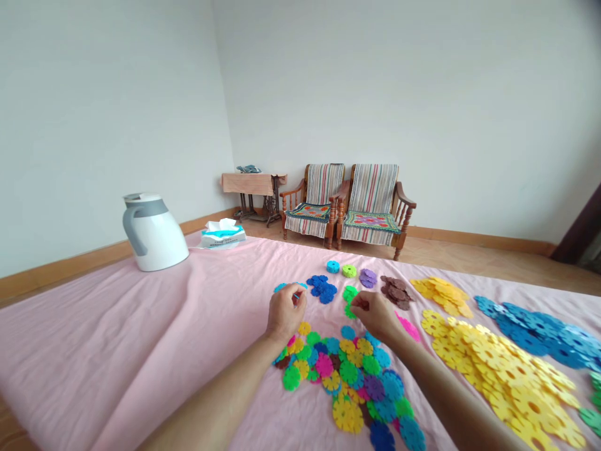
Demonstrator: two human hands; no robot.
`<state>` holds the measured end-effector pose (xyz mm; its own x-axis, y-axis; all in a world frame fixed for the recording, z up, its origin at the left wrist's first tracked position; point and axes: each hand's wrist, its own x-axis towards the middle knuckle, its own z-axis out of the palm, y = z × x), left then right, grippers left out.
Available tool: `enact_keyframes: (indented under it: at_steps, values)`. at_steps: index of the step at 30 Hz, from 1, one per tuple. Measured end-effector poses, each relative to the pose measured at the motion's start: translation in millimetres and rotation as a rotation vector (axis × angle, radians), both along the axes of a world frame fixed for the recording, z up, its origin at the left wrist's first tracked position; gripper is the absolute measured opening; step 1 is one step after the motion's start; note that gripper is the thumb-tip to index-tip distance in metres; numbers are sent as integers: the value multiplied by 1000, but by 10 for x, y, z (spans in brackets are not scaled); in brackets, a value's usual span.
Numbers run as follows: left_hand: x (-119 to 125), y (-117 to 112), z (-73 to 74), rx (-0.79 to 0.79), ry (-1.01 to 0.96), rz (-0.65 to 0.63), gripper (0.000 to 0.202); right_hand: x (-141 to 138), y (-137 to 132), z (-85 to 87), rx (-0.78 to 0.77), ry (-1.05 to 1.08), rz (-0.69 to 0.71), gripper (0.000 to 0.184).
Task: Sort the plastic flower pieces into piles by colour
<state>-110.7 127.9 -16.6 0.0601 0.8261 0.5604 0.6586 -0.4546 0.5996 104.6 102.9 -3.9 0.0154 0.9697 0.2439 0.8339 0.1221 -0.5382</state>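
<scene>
My left hand (285,313) is closed in a pinch over a few light blue notched plastic discs (280,287). A sliver of blue shows at its fingertips; I cannot tell whether it is held or lies behind. My right hand (375,314) is also closed, its fingertips at the bright green discs (350,293); what they grip, if anything, is hidden. Dark blue discs (322,289) lie between the hands. Below both hands spreads a mixed heap of coloured discs (348,372). Pink discs (408,326) are partly covered by my right forearm.
Small piles of light blue (333,267), lime (349,270), purple (368,277) and brown discs (397,292) line the back. Large yellow (507,369) and blue piles (539,329) lie right. A white jug (162,241) and tissue box (223,235) stand left on the pink cloth (117,357).
</scene>
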Motion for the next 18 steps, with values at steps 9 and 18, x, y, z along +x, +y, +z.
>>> enact_keyframes:
  at_steps: [9,18]
  values:
    - [-120,62,59,6,-47,169,17,250,-296,57,11,-144,59,18]
    - [-86,44,50,32,-66,122,17,290,-681,1,-44,-267,206,37]
